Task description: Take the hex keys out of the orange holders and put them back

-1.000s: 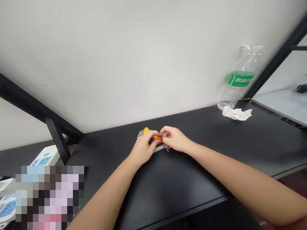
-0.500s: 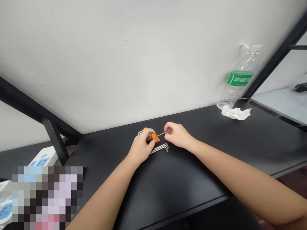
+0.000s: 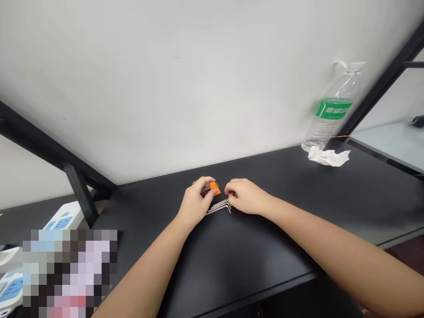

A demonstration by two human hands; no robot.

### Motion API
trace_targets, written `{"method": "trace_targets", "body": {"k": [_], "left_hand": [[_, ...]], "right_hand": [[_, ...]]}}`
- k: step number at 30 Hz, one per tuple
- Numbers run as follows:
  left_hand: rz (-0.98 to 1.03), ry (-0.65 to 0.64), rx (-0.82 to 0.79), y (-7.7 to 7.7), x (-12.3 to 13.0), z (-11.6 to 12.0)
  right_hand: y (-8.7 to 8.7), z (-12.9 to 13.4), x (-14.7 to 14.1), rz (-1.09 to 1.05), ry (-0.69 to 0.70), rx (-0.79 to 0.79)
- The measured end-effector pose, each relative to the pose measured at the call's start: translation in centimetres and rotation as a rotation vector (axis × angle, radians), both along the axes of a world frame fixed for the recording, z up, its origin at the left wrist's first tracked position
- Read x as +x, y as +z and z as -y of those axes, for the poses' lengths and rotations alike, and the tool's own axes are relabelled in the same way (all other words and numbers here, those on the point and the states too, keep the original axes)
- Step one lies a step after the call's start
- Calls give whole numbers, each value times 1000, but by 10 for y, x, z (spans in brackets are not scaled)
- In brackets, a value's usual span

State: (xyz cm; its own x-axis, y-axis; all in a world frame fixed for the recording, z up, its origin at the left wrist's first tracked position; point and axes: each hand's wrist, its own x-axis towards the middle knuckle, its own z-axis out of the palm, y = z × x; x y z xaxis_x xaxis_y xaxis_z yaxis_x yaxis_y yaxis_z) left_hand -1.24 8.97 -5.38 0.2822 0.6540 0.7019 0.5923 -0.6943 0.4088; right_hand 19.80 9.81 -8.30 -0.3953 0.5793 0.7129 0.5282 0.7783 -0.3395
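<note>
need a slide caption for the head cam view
Head view: left hand pinches an orange hex-key holder over a black desk, right hand beside loose L-shaped hex keys

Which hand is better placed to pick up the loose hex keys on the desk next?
Probably the right hand. It appears empty, and its fingers rest right beside the bent ends of the loose hex keys. The left hand is occupied, pinching the orange holder and the keys in it.
</note>
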Motion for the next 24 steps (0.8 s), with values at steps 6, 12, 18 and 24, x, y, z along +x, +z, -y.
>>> {"method": "trace_targets", "body": {"k": [6, 12, 18, 24], "left_hand": [[-76, -61, 59, -3, 4, 3], [-121, -27, 92, -1, 7, 8], [-144, -5, 58, 1, 11, 13], [-135, 23, 64, 2, 7, 9]], "right_hand": [[3, -1, -8, -408, 291, -289], [1, -7, -14, -586, 489, -535], [2, -5, -15, -603, 458, -569], [7, -14, -2, -423, 103, -332]]}}
